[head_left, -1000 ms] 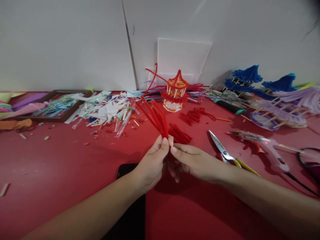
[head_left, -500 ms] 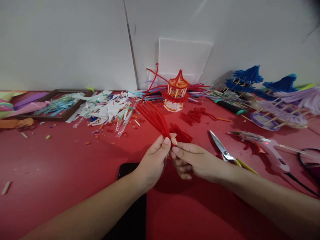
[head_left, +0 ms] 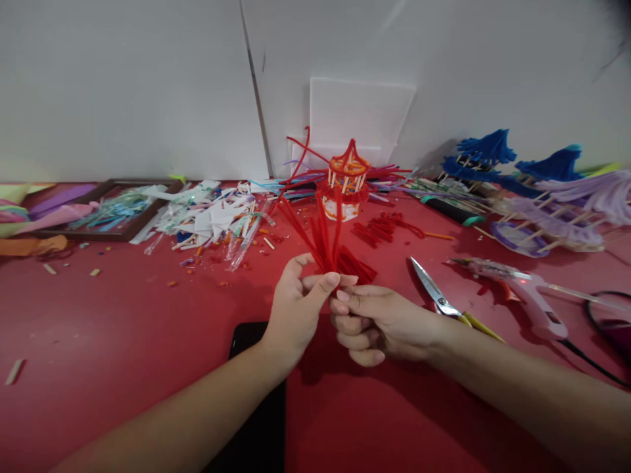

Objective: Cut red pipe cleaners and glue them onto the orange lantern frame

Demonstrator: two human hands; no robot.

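Note:
Several red pipe cleaners (head_left: 320,244) fan upward from between my hands. My left hand (head_left: 303,305) pinches them near their lower ends between thumb and fingers. Against it, my right hand (head_left: 372,318) is closed, its thumb and forefinger pinched at the bottom of the same bunch; the exact ends are hidden by the fingers. Just behind the hands lies a pile of cut red pipe cleaner pieces (head_left: 359,266). Farther back stands a small red and orange pavilion model (head_left: 348,174) with stick columns and a pointed red top.
Scissors (head_left: 441,295) and a pink glue gun (head_left: 535,302) lie to the right. A dark phone-like slab (head_left: 256,407) is under my left forearm. Paper and plastic scraps (head_left: 219,217) and a brown frame (head_left: 135,226) sit at left. Blue pipe-cleaner roofs (head_left: 488,151) stand at back right.
The red pipe cleaners have spread from a tight, left-leaning bunch into a wider, more upright fan. My left fingers have shifted around the bunch's base.

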